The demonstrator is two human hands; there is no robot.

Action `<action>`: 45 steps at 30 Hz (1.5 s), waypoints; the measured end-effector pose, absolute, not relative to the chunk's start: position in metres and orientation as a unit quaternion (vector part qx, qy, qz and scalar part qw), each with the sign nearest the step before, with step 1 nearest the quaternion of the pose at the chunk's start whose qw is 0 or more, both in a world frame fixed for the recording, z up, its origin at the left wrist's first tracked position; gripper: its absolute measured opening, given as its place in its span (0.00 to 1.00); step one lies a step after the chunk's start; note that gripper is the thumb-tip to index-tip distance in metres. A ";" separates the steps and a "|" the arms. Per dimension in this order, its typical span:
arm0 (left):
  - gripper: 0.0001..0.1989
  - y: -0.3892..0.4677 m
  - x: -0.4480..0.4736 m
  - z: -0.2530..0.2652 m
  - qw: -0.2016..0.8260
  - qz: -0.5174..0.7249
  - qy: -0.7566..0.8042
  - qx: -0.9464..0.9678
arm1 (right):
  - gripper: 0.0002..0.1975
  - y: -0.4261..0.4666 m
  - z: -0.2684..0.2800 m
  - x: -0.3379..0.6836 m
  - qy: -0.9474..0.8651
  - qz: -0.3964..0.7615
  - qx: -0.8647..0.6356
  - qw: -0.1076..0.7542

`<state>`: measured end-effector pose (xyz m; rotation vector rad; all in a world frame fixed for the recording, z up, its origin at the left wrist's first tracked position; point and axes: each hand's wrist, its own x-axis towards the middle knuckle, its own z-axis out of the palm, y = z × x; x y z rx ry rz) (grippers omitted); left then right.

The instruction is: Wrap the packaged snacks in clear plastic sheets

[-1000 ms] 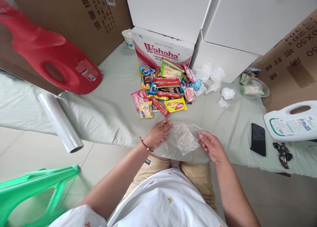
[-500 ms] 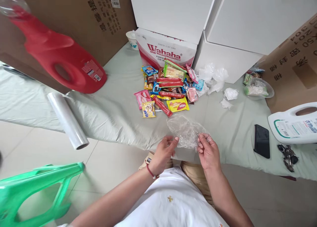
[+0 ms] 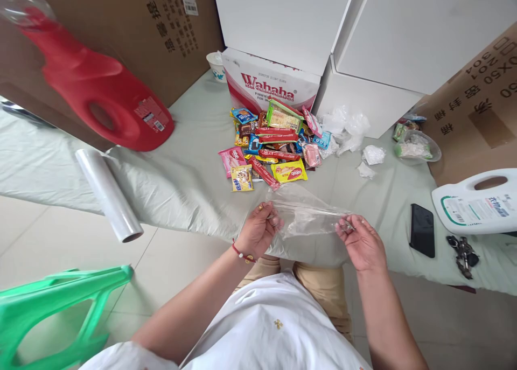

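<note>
A clear piece of plastic film [image 3: 309,216] is stretched sideways between my two hands, close to the front edge of the cloth-covered surface. My left hand [image 3: 262,225], with a red bracelet at the wrist, pinches its left end. The right end is gripped by my right hand [image 3: 361,238], fingers curled. Whether the film is a bag or a flat sheet I cannot tell. Just beyond it lies a heap of wrapped snacks [image 3: 278,138], with a yellow packet [image 3: 290,171] and a red stick packet [image 3: 264,172] nearest the film.
A roll of plastic film [image 3: 109,195] and a red jug [image 3: 105,95] are at left, above a green stool [image 3: 60,305]. Crumpled plastic [image 3: 351,130], a bowl [image 3: 420,149], a phone [image 3: 422,230], keys [image 3: 463,256] and a white detergent bottle [image 3: 476,203] lie at right. Boxes [image 3: 272,82] stand behind.
My hands have moved apart, the right one going further right. The film, crumpled before, is now pulled out wide and taut along its upper edge.
</note>
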<state>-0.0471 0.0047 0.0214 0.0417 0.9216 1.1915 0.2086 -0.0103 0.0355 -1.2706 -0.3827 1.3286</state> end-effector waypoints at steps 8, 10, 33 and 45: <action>0.24 0.011 -0.086 0.023 0.791 0.378 0.442 0.190 | 0.20 0.029 0.043 0.254 -0.239 0.619 -0.577 0.475; 0.25 0.014 -0.083 0.017 0.781 0.365 0.461 0.209 | 0.21 0.045 0.037 0.257 -0.259 0.618 -0.594 0.445; 0.11 0.011 -0.102 0.011 0.272 0.368 0.725 0.515 | 0.37 0.021 0.017 0.254 -0.353 0.581 -0.634 0.369; 0.21 0.015 -0.051 -0.007 0.083 0.137 0.547 0.822 | 0.39 0.005 0.013 0.264 -0.400 0.548 -0.645 0.352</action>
